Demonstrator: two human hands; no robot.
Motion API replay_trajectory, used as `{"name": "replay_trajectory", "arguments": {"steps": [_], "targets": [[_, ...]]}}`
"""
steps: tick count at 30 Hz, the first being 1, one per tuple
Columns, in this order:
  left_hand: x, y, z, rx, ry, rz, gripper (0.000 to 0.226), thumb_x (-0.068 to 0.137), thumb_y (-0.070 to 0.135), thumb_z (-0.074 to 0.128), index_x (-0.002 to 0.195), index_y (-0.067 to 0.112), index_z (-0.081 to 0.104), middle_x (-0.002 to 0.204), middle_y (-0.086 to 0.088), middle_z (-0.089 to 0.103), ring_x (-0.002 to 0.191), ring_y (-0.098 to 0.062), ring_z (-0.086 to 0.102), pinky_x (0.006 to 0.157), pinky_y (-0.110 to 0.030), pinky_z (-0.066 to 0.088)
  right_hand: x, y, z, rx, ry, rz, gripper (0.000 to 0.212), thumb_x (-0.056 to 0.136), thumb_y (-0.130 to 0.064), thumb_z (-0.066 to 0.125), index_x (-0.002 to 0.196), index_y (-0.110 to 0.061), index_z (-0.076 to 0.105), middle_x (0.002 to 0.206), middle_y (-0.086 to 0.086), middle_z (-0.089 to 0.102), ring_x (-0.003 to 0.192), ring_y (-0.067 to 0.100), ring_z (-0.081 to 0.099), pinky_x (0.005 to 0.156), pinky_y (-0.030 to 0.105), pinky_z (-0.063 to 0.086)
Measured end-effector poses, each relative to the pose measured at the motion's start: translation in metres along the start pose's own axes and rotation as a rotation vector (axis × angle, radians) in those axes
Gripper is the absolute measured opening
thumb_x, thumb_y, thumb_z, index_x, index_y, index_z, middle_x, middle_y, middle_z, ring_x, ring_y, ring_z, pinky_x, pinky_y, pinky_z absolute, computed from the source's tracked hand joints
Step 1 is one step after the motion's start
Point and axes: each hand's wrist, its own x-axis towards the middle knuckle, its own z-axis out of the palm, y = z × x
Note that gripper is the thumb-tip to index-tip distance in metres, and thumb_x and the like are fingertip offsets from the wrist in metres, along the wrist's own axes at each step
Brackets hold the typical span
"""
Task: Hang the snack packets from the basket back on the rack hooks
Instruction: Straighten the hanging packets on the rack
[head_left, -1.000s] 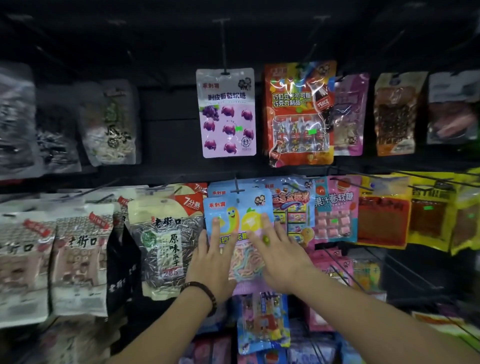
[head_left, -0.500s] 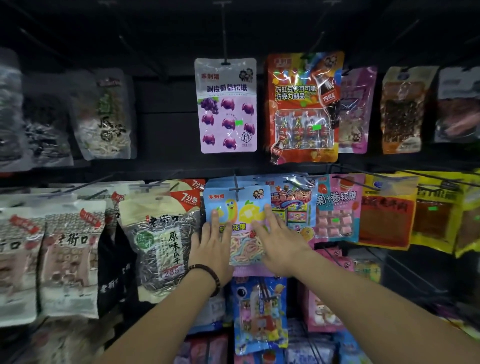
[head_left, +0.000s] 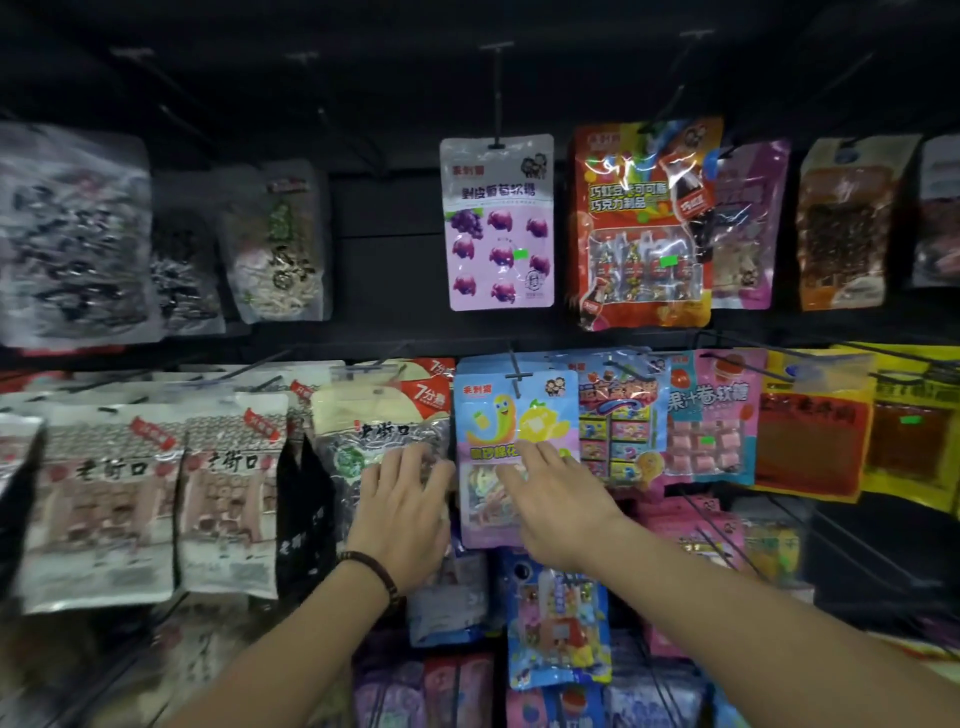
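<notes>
Hangs already on a middle-row hook (head_left: 517, 375), at the front of its stack: the blue-and-pink gummy-worm packet (head_left: 511, 410), flat between a sunflower-seed packet (head_left: 358, 415) on the left and a blue candy-box packet (head_left: 618, 410) on the right. No sign of the basket.

Holds nothing in either hand. Lays the right hand (head_left: 563, 506) flat, fingers straight, on the packet's clear lower window, seemingly pressing it back against the stack. Spreads the left hand (head_left: 402, 501), beaded bracelet (head_left: 370, 569) at the wrist, just left of the packet's edge, over the seed packet; cannot tell through the blur about contact with the gummy packet itself. Hands near each other, not touching.

Looks light and floppy: thin glossy film, soft sweets loose inside, weight low in the pouch. Likely slick under a flat palm, prone to sliding or swinging on the wire. Probably stiffest along the sealed top band round the hang hole; best pinched there, thumb in front and fingers behind, for any re-threading. For squaring up, better taken by the two side seams than pushed at the window. Hardly fragile, but worth sparing the middle a hard squeeze, for fear of crushed sweets and creased film. Seems nearly finished with this one: only settling left, then on to the next from the basket.
</notes>
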Motion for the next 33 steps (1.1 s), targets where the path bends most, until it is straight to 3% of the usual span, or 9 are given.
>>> {"name": "replay_trajectory", "arguments": {"steps": [2, 5, 9, 13, 18, 23, 28, 33], "targets": [[-0.011, -0.02, -0.003, 0.031, -0.023, -0.071, 0.062, 0.073, 0.039, 0.07, 0.131, 0.023, 0.056, 0.14, -0.013, 0.047, 0.121, -0.039, 0.049, 0.092, -0.051, 0.045, 0.006, -0.027, -0.005, 0.01, 0.054, -0.076, 0.067, 0.096, -0.027, 0.058, 0.156, -0.012, 0.031, 0.164, 0.021, 0.02, 0.15, 0.043, 0.023, 0.118, 0.056, 0.037], [-0.021, -0.046, 0.002, 0.038, -0.102, -0.204, 0.087, 0.073, 0.049, 0.076, 0.15, 0.028, 0.041, 0.158, -0.018, 0.035, 0.138, -0.044, 0.041, 0.104, -0.058, 0.042, 0.024, -0.065, -0.006, 0.029, 0.09, -0.132, 0.083, 0.097, -0.032, 0.059, 0.165, -0.018, 0.013, 0.173, 0.02, -0.001, 0.159, 0.043, 0.004, 0.125, 0.058, 0.026], [-0.024, -0.065, 0.021, -0.015, -0.18, -0.198, 0.116, 0.069, 0.062, 0.078, 0.163, 0.029, 0.018, 0.169, -0.019, 0.017, 0.148, -0.044, 0.032, 0.109, -0.06, 0.044, 0.049, -0.092, 0.001, 0.026, 0.11, -0.113, 0.099, 0.095, -0.039, 0.063, 0.167, -0.022, -0.001, 0.172, 0.021, -0.023, 0.161, 0.041, -0.016, 0.13, 0.061, 0.007], [-0.019, -0.067, 0.038, -0.076, -0.184, -0.155, 0.121, 0.079, 0.066, 0.068, 0.165, 0.03, -0.009, 0.173, -0.015, -0.017, 0.16, -0.039, 0.003, 0.123, -0.056, 0.028, 0.066, -0.096, 0.008, 0.056, 0.095, -0.055, 0.103, 0.094, -0.038, 0.065, 0.168, -0.022, -0.005, 0.171, 0.022, -0.028, 0.16, 0.041, -0.021, 0.13, 0.061, 0.001], [-0.005, -0.071, 0.058, -0.125, -0.199, -0.154, 0.12, 0.084, 0.068, 0.061, 0.162, 0.032, -0.022, 0.171, -0.011, -0.025, 0.161, -0.038, -0.005, 0.126, -0.056, 0.021, 0.091, -0.093, 0.015, 0.084, 0.062, -0.031, 0.105, 0.094, -0.035, 0.065, 0.168, -0.022, -0.008, 0.17, 0.021, -0.029, 0.16, 0.04, -0.023, 0.131, 0.06, 0.002], [0.018, -0.081, 0.079, -0.165, -0.237, -0.156, 0.125, 0.08, 0.071, 0.066, 0.162, 0.033, -0.021, 0.168, -0.008, -0.034, 0.161, -0.036, -0.009, 0.126, -0.059, 0.02, 0.122, -0.089, 0.014, 0.063, 0.039, 0.005, 0.102, 0.093, -0.035, 0.064, 0.168, -0.018, -0.003, 0.172, 0.024, -0.02, 0.162, 0.04, -0.014, 0.131, 0.057, 0.005], [0.04, -0.083, 0.086, -0.203, -0.312, -0.163, 0.128, 0.08, 0.066, 0.069, 0.161, 0.032, -0.024, 0.166, -0.009, -0.039, 0.16, -0.038, -0.016, 0.126, -0.06, 0.013, 0.144, -0.084, 0.01, 0.075, 0.057, 0.061, 0.09, 0.086, -0.03, 0.066, 0.161, -0.019, 0.016, 0.172, 0.026, 0.0, 0.155, 0.043, 0.018, 0.124, 0.053, 0.026], [0.046, -0.081, 0.085, -0.228, -0.33, -0.163, 0.132, 0.075, 0.074, 0.068, 0.161, 0.033, -0.023, 0.17, -0.009, -0.031, 0.16, -0.039, -0.007, 0.125, -0.06, 0.015, 0.153, -0.085, 0.01, 0.097, 0.069, 0.088, 0.077, 0.084, -0.03, 0.067, 0.149, -0.019, 0.028, 0.171, 0.027, 0.007, 0.148, 0.043, 0.027, 0.118, 0.051, 0.031]]}}
